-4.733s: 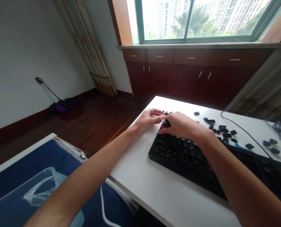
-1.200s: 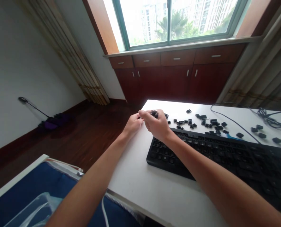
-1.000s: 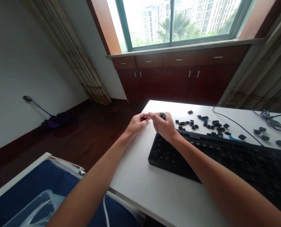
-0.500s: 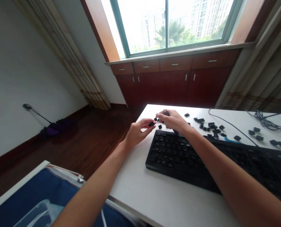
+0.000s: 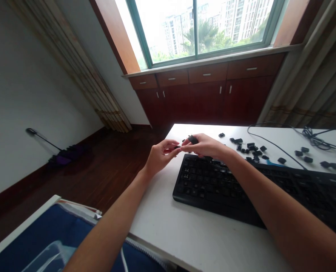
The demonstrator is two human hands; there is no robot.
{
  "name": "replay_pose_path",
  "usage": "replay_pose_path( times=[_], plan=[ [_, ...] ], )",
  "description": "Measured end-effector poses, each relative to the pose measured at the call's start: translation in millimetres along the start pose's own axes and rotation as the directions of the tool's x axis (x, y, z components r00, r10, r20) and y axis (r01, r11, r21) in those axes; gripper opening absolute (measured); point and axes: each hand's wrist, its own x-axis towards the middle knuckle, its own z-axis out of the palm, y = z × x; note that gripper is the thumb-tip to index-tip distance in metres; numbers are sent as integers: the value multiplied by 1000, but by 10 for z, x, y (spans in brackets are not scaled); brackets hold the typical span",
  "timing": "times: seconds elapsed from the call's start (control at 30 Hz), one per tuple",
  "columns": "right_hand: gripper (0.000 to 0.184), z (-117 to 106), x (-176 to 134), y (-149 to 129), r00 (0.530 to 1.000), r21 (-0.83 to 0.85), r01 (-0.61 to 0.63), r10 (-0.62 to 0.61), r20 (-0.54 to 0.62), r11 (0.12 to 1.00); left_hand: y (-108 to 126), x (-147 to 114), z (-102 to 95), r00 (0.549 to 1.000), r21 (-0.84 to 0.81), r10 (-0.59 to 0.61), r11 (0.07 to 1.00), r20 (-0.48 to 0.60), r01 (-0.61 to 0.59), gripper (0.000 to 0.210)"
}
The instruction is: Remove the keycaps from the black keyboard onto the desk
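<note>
My left hand [image 5: 161,155] pinches a small black keycap [image 5: 177,147] beyond the left end of the black keyboard [image 5: 213,207]. My right hand [image 5: 206,146] meets it there, its fingertips at the same keycap. Within the right hand's curled fingers is a dark tool [image 5: 193,139], one end sticking out above the fingers; its kind cannot be made out. Many of the keyboard's keycaps are off, leaving bare key sockets at its left end. The right forearm hides part of the keyboard's middle.
Several loose keycaps [image 5: 257,153] lie behind the keyboard on the white table [image 5: 168,230], near a blue strip-like object [image 5: 273,163]. A coiled black cable [image 5: 315,139] lies at the back right. A blue zippered container [image 5: 49,226] stands at the lower left.
My right hand has come down and left to meet my left hand at the keycap. The dark tool's end now shows above the right fingers. The view has shifted slightly.
</note>
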Motion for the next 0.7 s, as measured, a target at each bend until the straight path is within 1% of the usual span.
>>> replay_pose_path(
  times=[0.1, 0.2, 0.27, 0.37, 0.47, 0.53, 0.63, 0.7],
  plan=[
    [36, -17, -53, -119, 996, -175, 75, -83, -34, 982, -12, -1, 3, 996, -95, -49, 994, 76, 56, 36],
    [26, 2, -87, -213, 976, -358, 179, -212, -54, 916, 6, -7, 9, 986, -181, -82, 978, 142, 107, 35],
    [17, 22, -92, -251, 962, -459, 219, -270, -48, 861, 17, -8, 12, 982, -223, -93, 966, 162, 128, 34],
    [12, 40, -93, -289, 945, -560, 260, -325, -19, 787, 16, 1, 2, 983, -246, -91, 961, 161, 129, 34],
    [10, 47, -104, -336, 935, -606, 296, -352, 28, 738, 0, 10, -21, 981, -272, -89, 953, 171, 134, 37],
    [9, 49, -117, -373, 935, -618, 306, -352, 49, 724, -9, 9, -34, 979, -283, -88, 949, 186, 140, 38],
    [10, 43, -134, -410, 944, -620, 292, -326, 62, 728, 3, -1, -38, 972, -290, -85, 945, 217, 147, 38],
    [12, 29, -144, -410, 958, -622, 250, -282, 49, 742, 36, -9, -37, 963, -276, -86, 948, 257, 158, 36]
  ],
)
